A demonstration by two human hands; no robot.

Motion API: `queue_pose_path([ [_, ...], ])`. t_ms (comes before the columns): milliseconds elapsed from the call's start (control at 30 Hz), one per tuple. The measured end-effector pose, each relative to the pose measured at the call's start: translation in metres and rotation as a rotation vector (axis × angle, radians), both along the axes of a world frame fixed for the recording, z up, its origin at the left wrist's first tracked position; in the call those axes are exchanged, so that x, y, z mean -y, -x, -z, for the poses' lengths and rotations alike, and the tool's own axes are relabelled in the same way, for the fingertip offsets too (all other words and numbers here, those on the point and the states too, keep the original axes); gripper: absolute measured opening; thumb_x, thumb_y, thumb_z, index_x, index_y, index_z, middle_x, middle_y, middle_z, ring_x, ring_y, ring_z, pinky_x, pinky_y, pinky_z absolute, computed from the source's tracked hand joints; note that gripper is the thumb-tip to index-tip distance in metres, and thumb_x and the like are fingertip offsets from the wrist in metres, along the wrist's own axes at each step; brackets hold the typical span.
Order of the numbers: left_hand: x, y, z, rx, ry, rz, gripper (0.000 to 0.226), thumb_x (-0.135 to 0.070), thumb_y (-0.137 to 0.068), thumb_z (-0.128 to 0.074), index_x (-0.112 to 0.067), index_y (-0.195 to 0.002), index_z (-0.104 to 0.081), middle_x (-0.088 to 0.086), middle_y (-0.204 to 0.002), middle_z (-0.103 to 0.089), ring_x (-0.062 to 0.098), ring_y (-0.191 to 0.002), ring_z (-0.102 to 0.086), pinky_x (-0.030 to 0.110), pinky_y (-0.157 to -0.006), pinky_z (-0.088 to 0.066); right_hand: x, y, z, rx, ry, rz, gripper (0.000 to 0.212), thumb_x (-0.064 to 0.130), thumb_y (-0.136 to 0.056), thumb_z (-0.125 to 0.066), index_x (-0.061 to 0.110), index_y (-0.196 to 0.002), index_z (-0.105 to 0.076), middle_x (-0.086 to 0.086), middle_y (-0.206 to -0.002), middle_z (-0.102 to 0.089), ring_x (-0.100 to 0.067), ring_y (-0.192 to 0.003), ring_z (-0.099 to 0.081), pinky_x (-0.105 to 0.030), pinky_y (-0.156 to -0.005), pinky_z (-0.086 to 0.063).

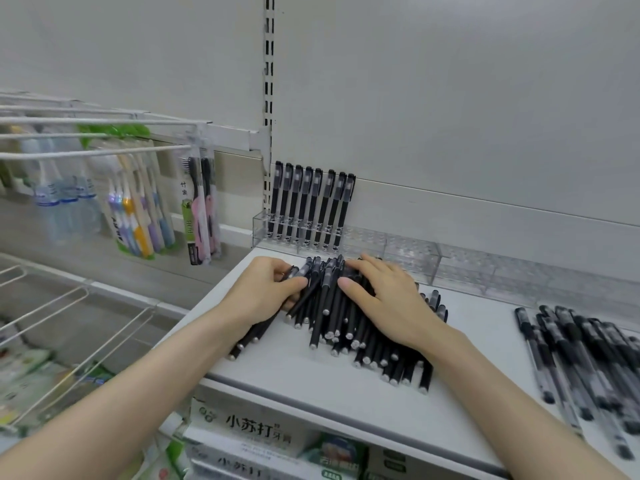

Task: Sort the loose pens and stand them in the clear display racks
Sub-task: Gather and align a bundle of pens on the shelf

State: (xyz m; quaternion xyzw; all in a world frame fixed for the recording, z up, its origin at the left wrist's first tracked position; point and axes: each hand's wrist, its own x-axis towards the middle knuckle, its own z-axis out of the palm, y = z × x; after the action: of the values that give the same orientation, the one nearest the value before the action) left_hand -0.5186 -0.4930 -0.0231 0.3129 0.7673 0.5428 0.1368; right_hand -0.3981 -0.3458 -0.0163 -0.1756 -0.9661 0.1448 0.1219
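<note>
**Both hands laid on the heap of black pens**

A heap of black pens [346, 323] is spread on the white shelf [311, 386], their caps turned towards the far side and their silver-tipped ends towards the near edge. The left edge of the heap is gripped by the left hand [266, 289]: its fingers are curled round a few pens and the thumb is pressed on top of them. The right hand [384, 296] is laid over the middle of the heap with its fingers nearly straight and spread – nothing is clasped in it.

Just beyond the heap, against the back wall, a line of clear display racks [412, 252] is set along the far edge of the shelf. At the left end of that line a row of standing pens [311, 209] is held upright, caps up; the racks further right are seen without pens.

Well apart from the heap, at the right end of the shelf, a second pile of clear-barrelled pens [581, 358] is laid flat. To the left, packs of toothbrushes [145, 209] are hung from white hooks, and printed boxes [259, 429] are stacked below the shelf's near edge.
</note>
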Motion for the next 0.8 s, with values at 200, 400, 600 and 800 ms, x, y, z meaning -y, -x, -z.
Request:
queue_pose_path([
  [200, 0.001, 0.003, -0.004, 0.204, -0.119, 0.04, 0.024, -0.008, -0.098, -0.046, -0.003, -0.077, -0.054, 0.009, -0.066, -0.052, 0.007, -0.04, -0.044, 0.017, -0.039, -0.038, 0.001, -0.002, -0.003, -0.014, 0.017, 0.009, 0.051, 0.051, -0.099, -0.027, 0.029, -0.144, -0.036, 0.006, -0.154, -0.029, -0.018, -0.143, -0.019, -0.038, -0.116, -0.007],
  [400, 0.001, 0.0, -0.025, 0.261, -0.35, 0.23, 0.015, -0.009, -0.098, -0.045, 0.0, -0.094, -0.056, 0.003, -0.07, -0.056, 0.006, -0.048, -0.044, 0.016, -0.04, -0.036, 0.003, 0.001, -0.019, -0.325, 0.227, -0.045, 0.041, 0.042, -0.096, -0.048, 0.02, -0.129, -0.055, 0.01, -0.126, -0.058, -0.006, -0.117, -0.052, -0.029, -0.103, -0.037],
  [600, -0.019, 0.003, -0.043, 0.186, -0.443, 0.403, 0.019, -0.012, -0.093, -0.054, -0.007, -0.109, -0.063, 0.003, -0.073, -0.066, 0.01, -0.051, -0.049, 0.019, -0.05, -0.044, 0.002, 0.022, -0.051, -0.588, 0.643, -0.06, 0.015, 0.031, -0.087, -0.066, 0.019, -0.095, -0.065, 0.013, -0.083, -0.066, 0.008, -0.073, -0.059, -0.005, -0.067, -0.043],
  [800, -0.045, 0.032, -0.055, 0.197, -0.503, 0.47, 0.021, -0.01, -0.088, -0.06, -0.001, -0.107, -0.064, 0.011, -0.086, -0.073, 0.014, -0.069, -0.066, 0.02, -0.061, -0.054, -0.009, 0.046, -0.064, -0.761, 0.746, -0.003, 0.018, 0.019, -0.087, -0.066, 0.003, -0.094, -0.066, 0.007, -0.075, -0.063, 0.006, -0.067, -0.057, -0.007, -0.069, -0.044],
])
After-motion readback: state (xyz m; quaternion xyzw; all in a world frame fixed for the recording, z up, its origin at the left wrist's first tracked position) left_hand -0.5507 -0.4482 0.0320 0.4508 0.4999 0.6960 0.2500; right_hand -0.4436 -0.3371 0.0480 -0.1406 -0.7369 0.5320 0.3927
